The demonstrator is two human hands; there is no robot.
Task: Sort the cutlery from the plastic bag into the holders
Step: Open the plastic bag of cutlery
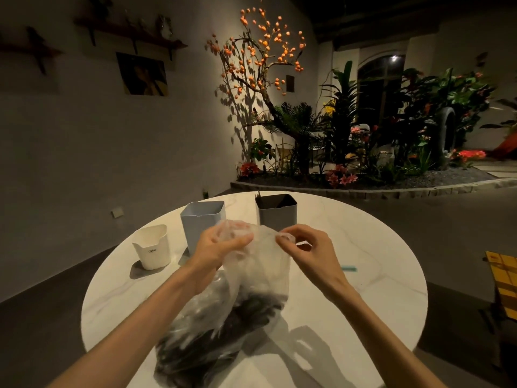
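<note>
Both hands on the plastic bag [251, 278] mouth: left hand [216, 249] grips one side, right hand [303, 249] pinches the other. Bag sits mid-desk [363, 289], dark cutlery [223, 331] inside. White holder [152, 246], blue holder [202, 222], grey holder [277, 212] stand behind it.

3 holders: 1 white [152, 247], 1 light blue [201, 219], 1 grey [277, 212]. 1 plastic bag [237, 298], dark cutlery inside, uncountable. 2 hands. 1 round table [363, 275].
</note>
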